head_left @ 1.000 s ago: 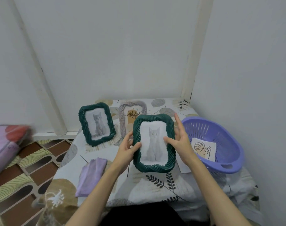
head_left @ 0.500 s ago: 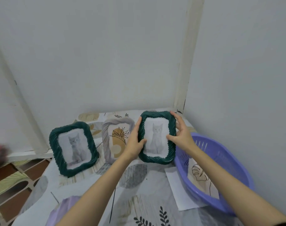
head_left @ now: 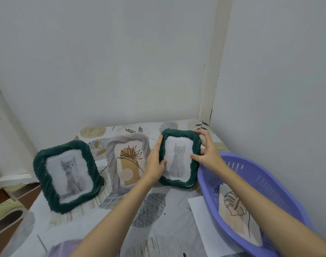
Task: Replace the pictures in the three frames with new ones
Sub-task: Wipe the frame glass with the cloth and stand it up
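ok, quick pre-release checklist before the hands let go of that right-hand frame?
1. Right green frame upright, bottom edge on the table: ok.
2. Back stand deployed: cannot tell, hidden behind the frame.
3. Left hand gripping the left edge: ok. Right hand is loose, fingers spread: not ok if it is meant to steady.
4. Clearance to the grey frame: cannot tell, the left hand covers the gap.
5. Clearance to the purple basket: not ok, the rim sits right beside the frame's lower corner.
6. Cat picture seated in the opening: ok.
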### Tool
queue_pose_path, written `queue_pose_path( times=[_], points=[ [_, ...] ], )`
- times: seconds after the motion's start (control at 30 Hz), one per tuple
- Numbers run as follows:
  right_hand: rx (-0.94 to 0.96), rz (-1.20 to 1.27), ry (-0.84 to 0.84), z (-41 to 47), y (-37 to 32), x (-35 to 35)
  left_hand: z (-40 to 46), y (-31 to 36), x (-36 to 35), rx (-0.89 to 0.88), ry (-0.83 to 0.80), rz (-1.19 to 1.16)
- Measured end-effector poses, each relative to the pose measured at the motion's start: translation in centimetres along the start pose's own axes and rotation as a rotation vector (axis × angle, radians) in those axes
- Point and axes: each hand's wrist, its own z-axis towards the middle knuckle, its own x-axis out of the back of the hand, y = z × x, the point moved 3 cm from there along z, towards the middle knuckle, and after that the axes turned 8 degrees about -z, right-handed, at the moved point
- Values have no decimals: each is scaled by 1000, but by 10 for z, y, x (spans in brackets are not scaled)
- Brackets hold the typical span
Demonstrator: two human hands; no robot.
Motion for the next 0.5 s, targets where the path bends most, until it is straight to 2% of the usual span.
queue_pose_path(
  times=[0.1,0.43,0.5],
  points=[
    [6,-31,-43,0,7,-2,-6,-6,-5,-10,-2,11],
    [-140,-61,-168,15,3,-6,-17,-10,-2,-16,-15,84],
    [-203,75,-194,17,-3,-8,-18,-9,-2,-13,-19,84]
  ],
)
